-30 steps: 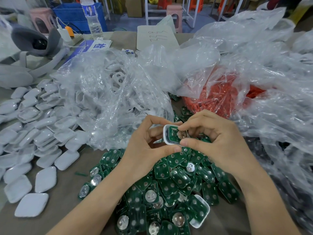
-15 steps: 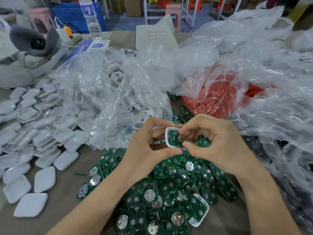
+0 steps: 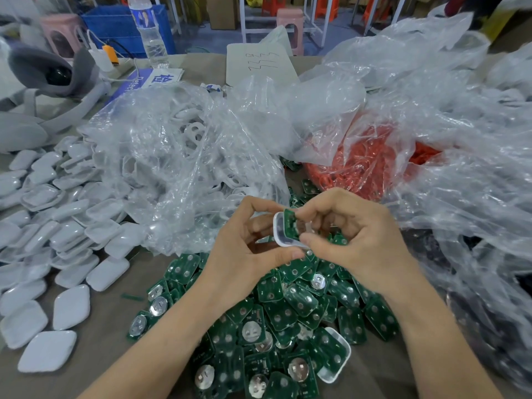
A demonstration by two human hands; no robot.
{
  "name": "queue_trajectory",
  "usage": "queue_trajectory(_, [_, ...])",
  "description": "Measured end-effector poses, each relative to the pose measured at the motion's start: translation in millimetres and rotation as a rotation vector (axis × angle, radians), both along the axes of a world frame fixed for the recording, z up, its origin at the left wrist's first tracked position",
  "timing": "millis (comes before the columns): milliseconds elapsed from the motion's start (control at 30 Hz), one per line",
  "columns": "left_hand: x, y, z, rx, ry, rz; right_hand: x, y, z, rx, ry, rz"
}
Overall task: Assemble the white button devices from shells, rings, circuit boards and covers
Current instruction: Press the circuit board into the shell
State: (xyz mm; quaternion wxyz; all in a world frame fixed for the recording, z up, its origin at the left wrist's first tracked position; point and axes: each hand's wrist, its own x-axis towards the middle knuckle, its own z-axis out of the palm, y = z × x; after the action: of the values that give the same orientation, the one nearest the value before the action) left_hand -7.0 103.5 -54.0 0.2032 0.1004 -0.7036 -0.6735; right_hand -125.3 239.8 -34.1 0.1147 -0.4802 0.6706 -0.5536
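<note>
Board has moved: the small green circuit board (image 3: 289, 226) now sits tipped up out of the white rounded plastic shell (image 3: 279, 240); half a second back it lay flatter inside.

Left to right:
- Far left, back: grey padded headset (image 3: 43, 79) on the brown table top (image 3: 100, 326).
- Left: heap of white diamond-shaped plastic covers (image 3: 57, 214), spread loose and overlapping, a few lying single near the front edge.
- Just beside it: crumpled clear plastic bag of white moulded parts (image 3: 178, 168), touching the cover heap.
- Behind it: clear water bottle (image 3: 146, 30) and a white handwritten paper sheet (image 3: 259, 64).
- Centre: left hand (image 3: 244, 251) grips the shell, thumb on its lower edge, fingers curled behind it. Shell is held off the table, above the loose pile of green circuit boards (image 3: 288, 312).
- Right hand (image 3: 354, 240) pinches the tipped board: forefinger on its upper edge, thumb against the shell's lower rim. Whether the board's lower edge is seated in the shell, cannot tell.
- Front of pile, right of centre: second white shell with a green board in it (image 3: 335, 359), lying on the table.
- Right, behind the hands: clear bag of orange rings (image 3: 359, 168).
- Far right: more crumpled clear plastic sheeting (image 3: 460, 174); contents dark and unclear.
</note>
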Motion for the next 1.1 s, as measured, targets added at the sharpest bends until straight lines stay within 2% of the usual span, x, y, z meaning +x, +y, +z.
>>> queue_trajectory(600, [0.1, -0.3, -1.0, -0.028, -0.002, -0.015, -5.5, 3.1, 1.0, 0.114, 0.052, 0.024])
queue_trajectory(1100, [0.3, -2.3, -1.2, -0.008, 0.014, -0.015, -3.4, 2.0, 0.2, 0.083, 0.066, -0.019])
